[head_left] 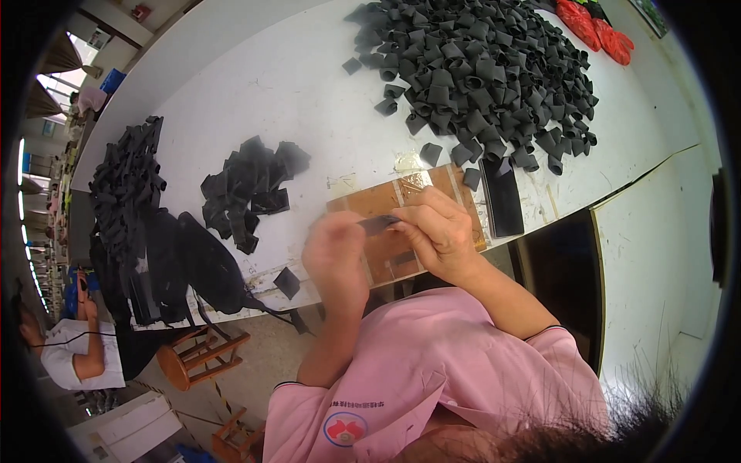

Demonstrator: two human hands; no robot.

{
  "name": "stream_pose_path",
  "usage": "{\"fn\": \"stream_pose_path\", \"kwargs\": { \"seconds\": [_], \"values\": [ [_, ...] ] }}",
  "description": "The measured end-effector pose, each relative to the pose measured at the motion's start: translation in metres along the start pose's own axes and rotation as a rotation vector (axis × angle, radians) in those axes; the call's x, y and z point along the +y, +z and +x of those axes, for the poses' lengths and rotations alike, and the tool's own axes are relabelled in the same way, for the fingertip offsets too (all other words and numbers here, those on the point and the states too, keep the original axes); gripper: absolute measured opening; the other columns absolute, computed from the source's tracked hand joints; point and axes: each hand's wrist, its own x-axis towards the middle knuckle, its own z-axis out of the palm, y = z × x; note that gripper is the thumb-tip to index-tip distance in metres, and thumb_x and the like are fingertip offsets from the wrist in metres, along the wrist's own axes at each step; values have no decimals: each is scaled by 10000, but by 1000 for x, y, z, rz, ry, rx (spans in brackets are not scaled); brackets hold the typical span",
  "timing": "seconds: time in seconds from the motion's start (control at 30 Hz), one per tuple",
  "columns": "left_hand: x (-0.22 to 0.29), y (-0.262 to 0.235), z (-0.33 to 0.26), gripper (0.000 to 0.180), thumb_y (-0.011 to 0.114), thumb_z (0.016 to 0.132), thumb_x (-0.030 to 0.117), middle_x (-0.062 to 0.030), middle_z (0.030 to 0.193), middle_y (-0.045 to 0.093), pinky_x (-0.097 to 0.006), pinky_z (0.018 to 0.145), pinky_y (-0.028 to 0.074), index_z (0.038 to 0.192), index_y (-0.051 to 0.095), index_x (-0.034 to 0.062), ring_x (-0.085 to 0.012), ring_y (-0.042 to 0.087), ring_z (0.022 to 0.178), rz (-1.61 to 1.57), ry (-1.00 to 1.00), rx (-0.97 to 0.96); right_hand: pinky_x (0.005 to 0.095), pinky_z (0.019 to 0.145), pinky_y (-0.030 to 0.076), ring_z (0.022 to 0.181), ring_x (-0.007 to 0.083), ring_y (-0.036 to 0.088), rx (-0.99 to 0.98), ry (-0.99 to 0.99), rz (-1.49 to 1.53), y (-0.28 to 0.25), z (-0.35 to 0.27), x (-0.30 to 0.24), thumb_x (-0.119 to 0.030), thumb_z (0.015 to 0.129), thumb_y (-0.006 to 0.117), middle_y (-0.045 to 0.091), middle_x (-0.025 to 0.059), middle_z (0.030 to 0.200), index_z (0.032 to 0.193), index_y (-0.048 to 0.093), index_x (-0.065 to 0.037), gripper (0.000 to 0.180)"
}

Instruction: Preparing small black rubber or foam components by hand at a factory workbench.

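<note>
Between my two hands is a small black fabric piece (378, 224), held above a brown board (378, 260) at the table's near edge. My left hand (336, 245) is blurred, its fingers closed at the piece's left end. The fingertips of my right hand (438, 228) pinch the other end. Left of the board lies a loose heap of flat black pieces (251, 185), with a single black square (287, 283) nearer the edge. Beyond the board rises a large pile of black folded, tube-like pieces (471, 77).
A dark rectangular block (505, 199) lies right of the board. Another heap of black strips (127, 174) and dark oval pads (210, 251) occupy the table's left end. Red plastic bags (594, 31) sit at the far right. A wooden stool (193, 359) and a seated person (81, 351) are at left.
</note>
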Motion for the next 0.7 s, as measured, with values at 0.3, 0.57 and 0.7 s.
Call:
{"fn": "stream_pose_path", "kwargs": {
  "seconds": [0.3, 0.57, 0.7],
  "values": [
    [5, 1, 12, 87, 609, 772, 44, -47, 616, 591, -195, 486, 434, 822, 582, -22, -64, 543, 533, 459, 54, -208, 322, 476, 386, 572, 234, 487, -85, -25, -121, -4, 8, -12, 15, 646, 630, 506, 80, 661, 778, 580, -7, 143],
    [-62, -45, -5, 92, 548, 820, 69, -45, 657, 563, -214, 496, 405, 855, 540, -16, -85, 513, 555, 647, 150, 155, 216, 461, 324, 545, 70, 438, -66, 573, 507, -41, 45, 3, -80, 795, 542, 496, -3, 654, 777, 566, 2, 87],
    [-88, -101, 11, 180, 591, 780, 127, -100, 736, 535, -301, 614, 432, 870, 542, -21, -210, 532, 657, 1117, 115, 389, 189, 465, 317, 520, 37, 410, 252, 610, 184, -37, 43, 17, -201, 843, 518, 508, -14, 642, 811, 587, 2, 217]
  ]
}}
